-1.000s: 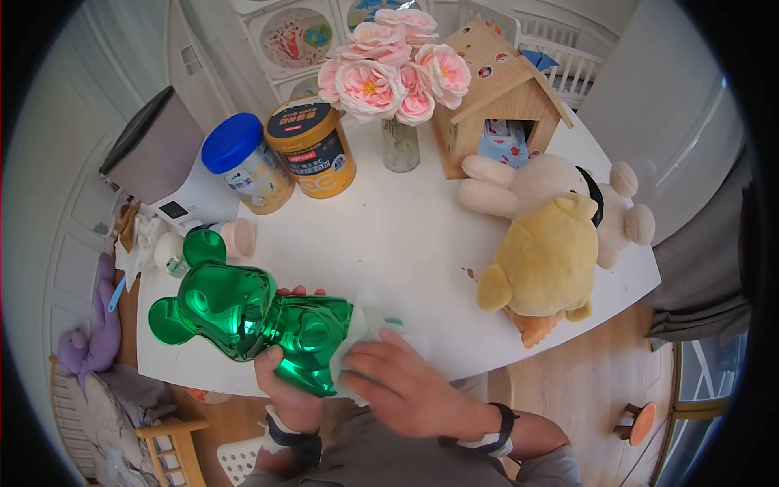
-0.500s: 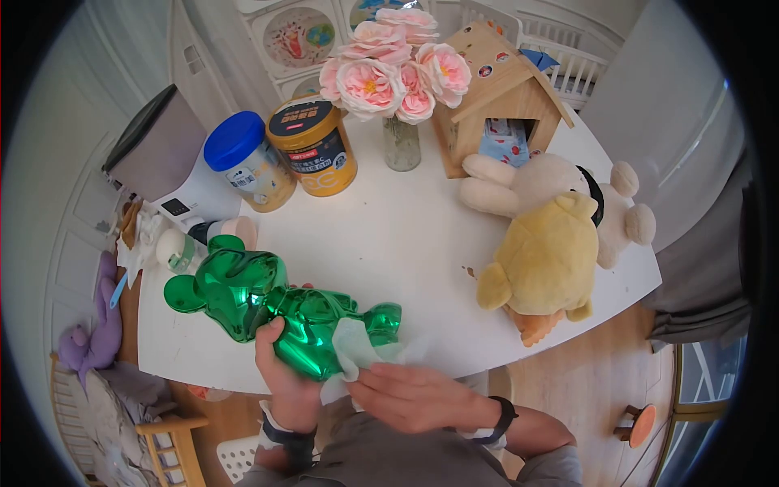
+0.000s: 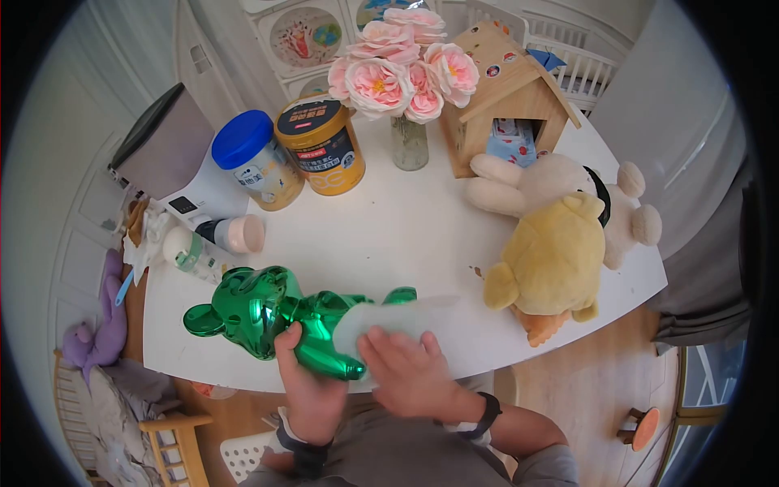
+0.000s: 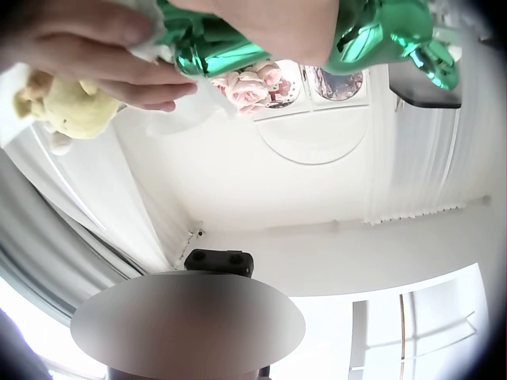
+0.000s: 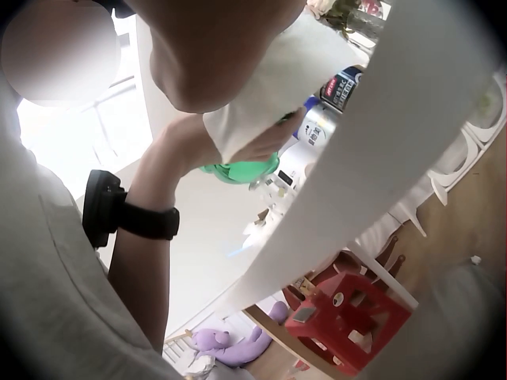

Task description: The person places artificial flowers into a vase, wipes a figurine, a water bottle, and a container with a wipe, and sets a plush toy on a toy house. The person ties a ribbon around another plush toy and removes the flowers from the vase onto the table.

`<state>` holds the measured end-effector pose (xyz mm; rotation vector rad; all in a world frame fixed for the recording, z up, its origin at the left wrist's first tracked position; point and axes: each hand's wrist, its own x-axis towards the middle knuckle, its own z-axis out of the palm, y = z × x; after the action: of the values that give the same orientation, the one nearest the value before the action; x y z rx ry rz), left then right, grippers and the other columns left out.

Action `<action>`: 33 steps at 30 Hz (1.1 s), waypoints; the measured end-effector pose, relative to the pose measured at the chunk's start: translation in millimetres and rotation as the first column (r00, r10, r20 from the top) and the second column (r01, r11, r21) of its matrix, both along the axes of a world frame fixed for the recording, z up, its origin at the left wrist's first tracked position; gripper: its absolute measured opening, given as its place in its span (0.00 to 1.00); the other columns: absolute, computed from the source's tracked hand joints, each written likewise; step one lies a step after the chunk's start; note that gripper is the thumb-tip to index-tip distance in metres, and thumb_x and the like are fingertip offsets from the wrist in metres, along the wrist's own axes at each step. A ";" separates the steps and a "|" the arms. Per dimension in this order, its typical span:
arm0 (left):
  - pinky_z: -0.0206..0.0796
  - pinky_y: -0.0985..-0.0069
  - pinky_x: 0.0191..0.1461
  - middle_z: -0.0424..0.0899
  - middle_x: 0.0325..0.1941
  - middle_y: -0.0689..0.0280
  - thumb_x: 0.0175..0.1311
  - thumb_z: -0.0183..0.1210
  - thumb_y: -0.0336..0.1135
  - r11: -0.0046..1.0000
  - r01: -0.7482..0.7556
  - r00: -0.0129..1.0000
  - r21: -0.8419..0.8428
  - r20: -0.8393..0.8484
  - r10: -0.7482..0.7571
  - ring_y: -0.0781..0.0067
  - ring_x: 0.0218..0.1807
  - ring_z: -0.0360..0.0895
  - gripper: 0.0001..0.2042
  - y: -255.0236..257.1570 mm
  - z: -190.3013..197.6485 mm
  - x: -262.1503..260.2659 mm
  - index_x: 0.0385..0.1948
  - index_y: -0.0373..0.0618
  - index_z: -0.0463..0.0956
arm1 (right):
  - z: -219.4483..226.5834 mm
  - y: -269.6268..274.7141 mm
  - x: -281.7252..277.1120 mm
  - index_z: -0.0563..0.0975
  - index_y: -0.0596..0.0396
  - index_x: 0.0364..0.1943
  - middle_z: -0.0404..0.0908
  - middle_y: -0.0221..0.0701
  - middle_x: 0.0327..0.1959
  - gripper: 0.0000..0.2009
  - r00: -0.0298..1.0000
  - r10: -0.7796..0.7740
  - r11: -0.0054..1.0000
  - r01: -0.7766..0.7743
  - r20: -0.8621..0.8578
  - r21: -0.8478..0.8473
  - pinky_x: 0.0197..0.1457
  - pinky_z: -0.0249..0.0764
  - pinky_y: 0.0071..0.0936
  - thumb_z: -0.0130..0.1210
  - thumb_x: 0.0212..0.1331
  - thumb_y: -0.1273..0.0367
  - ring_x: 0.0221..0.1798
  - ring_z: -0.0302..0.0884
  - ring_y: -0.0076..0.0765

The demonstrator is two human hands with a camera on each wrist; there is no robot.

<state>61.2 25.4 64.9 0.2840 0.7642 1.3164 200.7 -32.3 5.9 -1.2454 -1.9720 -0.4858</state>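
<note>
A shiny green bear figurine point(image 3: 253, 312) lies tilted over the front of the table, its head to the left. My left hand point(image 3: 312, 398) grips its body from the near side, thumb across the chest. Over the lower body lies a thin white wipe point(image 3: 350, 326). My right hand point(image 3: 410, 375), slightly blurred, presses that wipe with outstretched fingers, thumb apart. In the left wrist view, the right hand's long fingers point(image 4: 103, 75) lie beside a figurine limb, and the wipe point(image 4: 194, 111) hangs below them. The figurine's underside is hidden.
Left on the white table point(image 3: 398, 235) stand a grey-and-white appliance point(image 3: 166, 146), a blue-lidded can point(image 3: 256, 162), an orange can point(image 3: 324, 150) and bottles point(image 3: 191, 252). Roses in a vase point(image 3: 410, 142) and a wooden house point(image 3: 507, 97) are behind; plush toys point(image 3: 552, 252) lie right.
The figurine has shifted right and slightly lower in view, its legs pointing more to the right. My right hand has moved over its lower body with the wipe, fingers now spread flatter.
</note>
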 end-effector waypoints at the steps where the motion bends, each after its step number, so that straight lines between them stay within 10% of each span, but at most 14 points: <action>1: 0.71 0.62 0.57 0.82 0.51 0.62 0.63 0.55 0.44 0.997 0.060 0.998 0.042 -0.036 -0.058 0.62 0.52 0.78 0.21 -2.1 -7.5 -4.6 0.55 0.45 0.72 | 11.8 3.3 4.9 0.76 0.61 0.57 0.72 0.42 0.63 0.26 0.996 0.005 0.995 -0.014 -0.093 -0.095 0.72 0.54 0.51 0.55 0.53 0.64 0.68 0.66 0.47; 10: 0.64 0.59 0.69 0.70 0.65 0.57 0.56 0.56 0.38 0.954 0.097 0.985 0.284 -0.164 -0.051 0.58 0.65 0.70 0.32 -10.8 -10.9 7.1 0.66 0.42 0.62 | 53.8 31.2 37.0 0.77 0.65 0.47 0.79 0.46 0.48 0.15 0.851 0.070 0.882 -0.297 -0.521 -0.367 0.51 0.77 0.42 0.52 0.55 0.76 0.49 0.77 0.55; 13: 0.61 0.54 0.71 0.67 0.67 0.57 0.52 0.58 0.39 0.944 0.158 0.976 0.291 -0.191 -0.105 0.53 0.69 0.66 0.36 -13.0 -13.5 6.3 0.68 0.41 0.59 | 54.3 34.7 46.0 0.78 0.63 0.46 0.80 0.45 0.40 0.14 0.855 0.026 0.746 -0.362 -0.518 -0.559 0.47 0.75 0.43 0.52 0.57 0.74 0.42 0.77 0.54; 15: 0.58 0.50 0.73 0.67 0.66 0.56 0.50 0.59 0.41 0.943 0.155 0.973 0.295 -0.213 -0.094 0.47 0.71 0.63 0.39 -15.3 -12.6 7.9 0.68 0.41 0.58 | 55.9 43.5 55.3 0.79 0.62 0.45 0.80 0.46 0.32 0.13 0.889 0.006 0.399 -0.421 -0.457 -0.815 0.43 0.74 0.42 0.49 0.62 0.70 0.37 0.78 0.52; 16: 0.58 0.50 0.73 0.67 0.66 0.56 0.50 0.59 0.41 0.943 0.155 0.973 0.294 -0.213 -0.094 0.47 0.71 0.63 0.39 -15.5 -10.0 8.0 0.68 0.41 0.58 | 53.7 45.6 57.6 0.79 0.62 0.45 0.80 0.46 0.32 0.13 0.889 0.005 0.398 -0.421 -0.457 -0.815 0.43 0.74 0.42 0.49 0.62 0.70 0.37 0.78 0.52; 18: 0.57 0.49 0.74 0.67 0.65 0.55 0.48 0.59 0.42 0.937 0.181 0.974 0.300 -0.189 -0.128 0.46 0.71 0.63 0.40 -15.3 -6.7 7.6 0.67 0.40 0.59 | 46.9 49.9 60.5 0.78 0.69 0.35 0.78 0.50 0.24 0.20 0.713 -0.108 0.282 -0.647 -0.693 -0.709 0.36 0.72 0.43 0.46 0.68 0.61 0.27 0.77 0.54; 22: 0.57 0.48 0.73 0.65 0.68 0.56 0.49 0.61 0.44 0.913 0.189 0.977 0.362 -0.162 -0.138 0.49 0.72 0.61 0.41 -10.6 -11.4 5.3 0.69 0.43 0.57 | 44.6 59.5 64.4 0.77 0.71 0.38 0.81 0.47 0.28 0.23 0.678 -0.254 0.138 -0.681 -0.690 -0.719 0.40 0.71 0.38 0.46 0.69 0.57 0.33 0.81 0.44; 24: 0.58 0.48 0.73 0.66 0.67 0.56 0.48 0.61 0.45 0.901 0.163 0.985 0.401 -0.110 -0.130 0.47 0.72 0.61 0.40 -7.5 -7.8 5.6 0.68 0.43 0.59 | 47.4 60.6 71.5 0.76 0.60 0.56 0.81 0.43 0.48 0.18 0.542 -0.234 0.068 -0.819 -0.807 -0.570 0.54 0.73 0.33 0.49 0.70 0.63 0.48 0.79 0.44; 25: 0.58 0.46 0.73 0.67 0.66 0.57 0.47 0.62 0.47 0.907 0.150 0.988 0.393 -0.101 -0.119 0.46 0.71 0.61 0.41 -6.8 -3.5 7.6 0.67 0.43 0.59 | 34.0 57.7 71.4 0.76 0.60 0.56 0.81 0.43 0.48 0.18 0.541 -0.234 0.068 -0.820 -0.808 -0.569 0.54 0.73 0.33 0.49 0.70 0.63 0.48 0.79 0.44; 27: 0.58 0.45 0.73 0.67 0.66 0.57 0.47 0.64 0.47 0.908 0.136 0.990 0.396 -0.082 -0.113 0.46 0.71 0.61 0.41 -7.0 -2.9 9.3 0.66 0.44 0.59 | 0.5 50.9 66.8 0.77 0.62 0.53 0.82 0.37 0.50 0.19 0.372 0.065 0.372 -0.870 -0.926 -0.324 0.61 0.68 0.25 0.53 0.67 0.61 0.53 0.78 0.31; 31: 0.57 0.42 0.73 0.67 0.66 0.57 0.45 0.69 0.46 0.878 0.149 0.989 0.455 -0.062 -0.136 0.45 0.72 0.60 0.43 -4.3 -9.1 7.9 0.66 0.44 0.59 | -3.9 42.4 69.0 0.72 0.59 0.61 0.75 0.37 0.62 0.24 0.153 -0.133 0.163 -0.971 -0.979 -0.174 0.67 0.67 0.30 0.62 0.61 0.68 0.65 0.71 0.32; 33: 0.56 0.43 0.73 0.67 0.67 0.57 0.46 0.67 0.47 0.864 0.142 0.990 0.483 -0.073 -0.122 0.44 0.72 0.59 0.43 -4.7 -9.2 10.7 0.67 0.44 0.58 | -14.2 25.6 58.7 0.70 0.58 0.63 0.73 0.36 0.64 0.26 0.134 -0.093 0.287 -0.945 -0.987 -0.156 0.68 0.67 0.31 0.62 0.62 0.67 0.65 0.70 0.32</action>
<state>71.9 20.7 55.6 0.7581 0.4224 1.3609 259.4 -6.6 -8.3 -0.6937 -1.2539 1.5977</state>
